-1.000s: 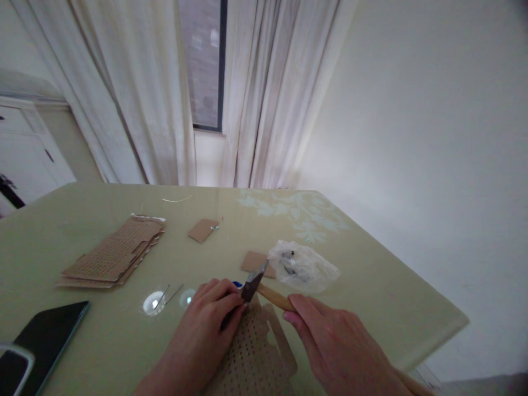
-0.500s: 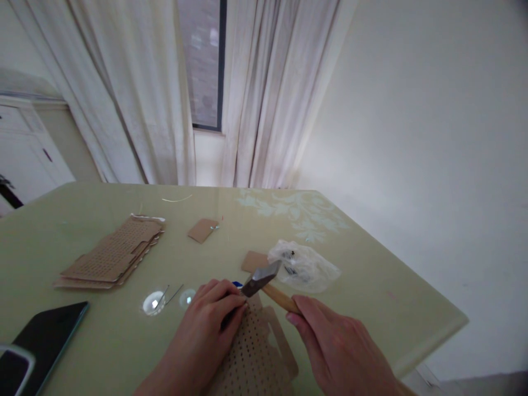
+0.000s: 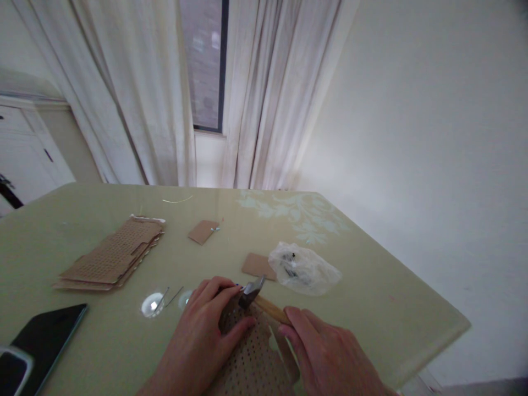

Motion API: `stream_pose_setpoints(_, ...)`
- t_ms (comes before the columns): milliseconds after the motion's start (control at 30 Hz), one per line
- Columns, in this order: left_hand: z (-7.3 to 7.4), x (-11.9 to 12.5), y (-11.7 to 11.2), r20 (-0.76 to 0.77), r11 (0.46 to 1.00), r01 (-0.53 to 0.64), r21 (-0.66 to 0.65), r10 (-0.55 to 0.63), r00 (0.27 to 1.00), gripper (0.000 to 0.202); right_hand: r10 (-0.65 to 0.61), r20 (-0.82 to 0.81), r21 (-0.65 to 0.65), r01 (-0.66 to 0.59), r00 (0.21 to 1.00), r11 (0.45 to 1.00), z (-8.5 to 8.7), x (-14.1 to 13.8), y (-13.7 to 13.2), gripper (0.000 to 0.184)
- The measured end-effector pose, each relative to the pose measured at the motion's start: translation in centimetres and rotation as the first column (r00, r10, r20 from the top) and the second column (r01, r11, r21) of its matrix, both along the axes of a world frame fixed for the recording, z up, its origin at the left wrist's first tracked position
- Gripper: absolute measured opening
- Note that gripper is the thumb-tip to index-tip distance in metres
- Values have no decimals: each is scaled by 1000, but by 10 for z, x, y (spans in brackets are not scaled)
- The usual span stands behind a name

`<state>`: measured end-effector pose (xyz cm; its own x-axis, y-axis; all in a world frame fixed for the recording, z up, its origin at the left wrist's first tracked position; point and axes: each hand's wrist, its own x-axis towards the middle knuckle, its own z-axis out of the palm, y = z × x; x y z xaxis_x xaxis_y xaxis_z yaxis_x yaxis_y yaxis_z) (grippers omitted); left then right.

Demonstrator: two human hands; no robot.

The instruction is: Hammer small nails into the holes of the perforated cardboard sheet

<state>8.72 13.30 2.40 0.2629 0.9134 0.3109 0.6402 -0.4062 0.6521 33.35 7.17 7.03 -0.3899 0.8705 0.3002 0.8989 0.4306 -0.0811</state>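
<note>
My right hand [image 3: 330, 352] is wrapped round the wooden handle of a hammer [image 3: 270, 309]. The hammer's metal head is low over the far end of a perforated cardboard sheet [image 3: 251, 357], beside my left fingertips; whether it touches cannot be told. On that sheet rests my left hand [image 3: 206, 324], thumb spread from the index finger, with no held thing showing between them. A bit of something blue peeks out by the index fingertip, mostly hidden. The sheet's near part runs out of the picture.
A stack of perforated cardboard [image 3: 119, 247] lies left. Ahead are a small cardboard piece [image 3: 203, 232], another brown piece [image 3: 256, 265] and a clear plastic bag [image 3: 305, 269] with dark bits inside. Two thin metal pins [image 3: 173, 297] lie near a light reflection. A dark tablet-like device [image 3: 53, 330] sits front left.
The hammer head has dropped lower and nearer, and my right hand has shifted slightly down and left. My left thumb has moved away from the index finger, widening the gap.
</note>
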Motion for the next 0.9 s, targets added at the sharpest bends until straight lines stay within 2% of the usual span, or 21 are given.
stream_pose_setpoints(200, -1, 3, 0, 24, 1000, -11, 19, 10, 1000, 32, -5, -16, -56, 4, 1000, 998, -3, 1, 1, 23)
stream_pose_setpoints(267, -2, 2, 0, 50, 999, -30, 42, 27, 998, 36, -43, -122, -132, 27, 992, 991, -2, 0, 4, 24)
stream_pose_setpoints(333, -3, -3, 2, 93, 995, -77, 69, 71, 993, 41, -129, -318, -228, 57, 939, 972, -2, -2, 12, 28)
stream_pose_setpoints(433, -10, -15, 7, 157, 982, -181, 56, 171, 973, 49, -264, -598, -407, -3, 757, 914, -7, -7, 35, 36)
stream_pose_setpoints(500, -18, -25, 12, 184, 976, -217, -4, 215, 959, 55, -352, -739, -528, -168, 574, 832, -15, -11, 56, 38)
stream_pose_setpoints(567, -28, -33, 15, 214, 977, -192, -95, 209, 954, 63, -418, -820, -548, -329, 391, 769, -23, -16, 78, 40)
stream_pose_setpoints(633, -38, -39, 17, 270, 971, -121, -206, 175, 947, 70, -434, -839, -539, -393, 328, 745, -31, -22, 97, 44)
stream_pose_setpoints(700, -45, -40, 15, 373, 948, -26, -317, 150, 916, 71, -431, -842, -536, -403, 325, 742, -39, -27, 109, 47)
stream_pose_setpoints(767, -48, -38, 10, 479, 909, 45, -414, 175, 860, 63, -434, -837, -541, -396, 332, 741, -47, -29, 115, 49)
stream_pose_setpoints(900, -41, -28, -1, 565, 846, 68, -529, 291, 772, 50, -451, -784, -600, -336, 427, 726, -64, -21, 114, 48)
